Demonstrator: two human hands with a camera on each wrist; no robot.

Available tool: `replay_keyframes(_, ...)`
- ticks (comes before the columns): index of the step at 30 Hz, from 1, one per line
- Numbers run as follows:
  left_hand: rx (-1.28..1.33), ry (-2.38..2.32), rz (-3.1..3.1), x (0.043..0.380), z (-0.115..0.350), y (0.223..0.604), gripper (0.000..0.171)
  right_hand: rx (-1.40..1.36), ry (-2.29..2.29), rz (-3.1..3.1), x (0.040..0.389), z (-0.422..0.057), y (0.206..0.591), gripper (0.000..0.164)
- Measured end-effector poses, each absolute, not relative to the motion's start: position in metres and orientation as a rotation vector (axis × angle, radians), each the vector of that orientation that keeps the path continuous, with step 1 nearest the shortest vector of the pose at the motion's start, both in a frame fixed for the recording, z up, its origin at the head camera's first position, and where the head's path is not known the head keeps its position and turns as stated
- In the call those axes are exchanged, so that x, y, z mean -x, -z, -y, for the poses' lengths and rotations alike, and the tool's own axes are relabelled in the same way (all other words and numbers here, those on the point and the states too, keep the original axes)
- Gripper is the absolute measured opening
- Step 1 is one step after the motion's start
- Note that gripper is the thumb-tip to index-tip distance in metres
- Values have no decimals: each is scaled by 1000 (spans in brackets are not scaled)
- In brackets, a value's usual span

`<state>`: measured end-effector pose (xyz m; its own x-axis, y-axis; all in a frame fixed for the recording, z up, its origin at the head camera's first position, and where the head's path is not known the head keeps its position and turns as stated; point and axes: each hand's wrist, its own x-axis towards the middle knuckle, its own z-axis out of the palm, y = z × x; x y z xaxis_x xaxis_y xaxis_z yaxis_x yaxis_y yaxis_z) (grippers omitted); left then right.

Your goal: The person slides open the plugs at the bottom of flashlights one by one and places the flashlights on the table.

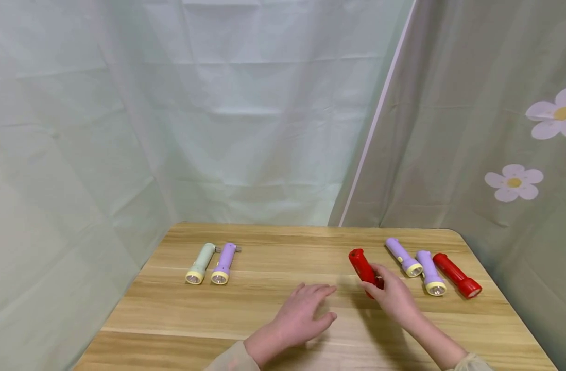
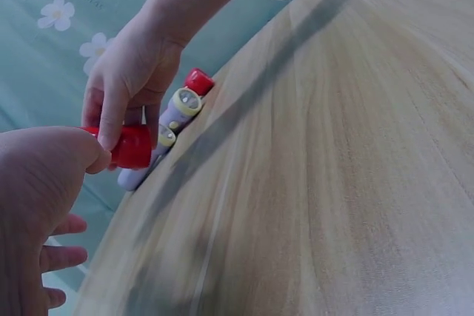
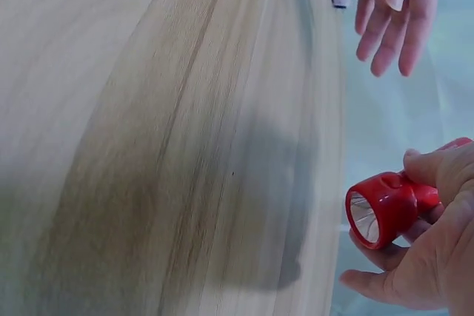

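My right hand (image 1: pixel 396 296) grips a red flashlight (image 1: pixel 362 265) above the right half of the table. In the right wrist view the lens end of this flashlight (image 3: pixel 381 209) shows, with thumb and fingers around its body. To the left of it, my left hand (image 1: pixel 301 314) hovers over the wood with fingers spread and holds nothing. In the left wrist view the left hand (image 2: pixel 44 197) partly overlaps the held flashlight in the picture. Beyond the right hand lie two purple flashlights (image 1: pixel 403 256) and another red flashlight (image 1: pixel 457 275).
On the table's left side, a pale green flashlight (image 1: pixel 202 263) and a purple flashlight (image 1: pixel 225 263) lie side by side, lenses toward me. The wooden table (image 1: pixel 283 257) has pale curtains (image 1: pixel 255 129) behind it and at both sides.
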<state>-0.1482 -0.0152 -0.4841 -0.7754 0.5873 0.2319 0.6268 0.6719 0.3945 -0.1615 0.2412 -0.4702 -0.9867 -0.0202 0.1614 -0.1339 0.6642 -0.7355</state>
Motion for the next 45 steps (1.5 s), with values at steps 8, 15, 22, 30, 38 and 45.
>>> replay_keyframes(8, 865, 1019, 2778, 151, 21, 476, 57, -174, -1125, 2742, 154, -232, 470, 46)
replay_keyframes(15, 733, 1237, 2720, 155, 24, 468, 60, -270, -899, 2682, 149, -222, 468, 49)
replay_keyframes(22, 591, 1461, 2621, 160, 20, 462, 61, -292, -757, 2661, 148, -210, 466, 48)
replay_keyframes(30, 486, 1588, 2551, 164, 15, 457, 66, -293, -660, 2644, 149, -198, 464, 50)
replay_keyframes(38, 382, 1696, 2500, 166, 4, 454, 70, -334, -609, 2600, 154, -183, 462, 48)
replay_keyframes(45, 343, 1723, 2476, 166, 0, 455, 71, -383, -618, 2545, 155, -175, 462, 44)
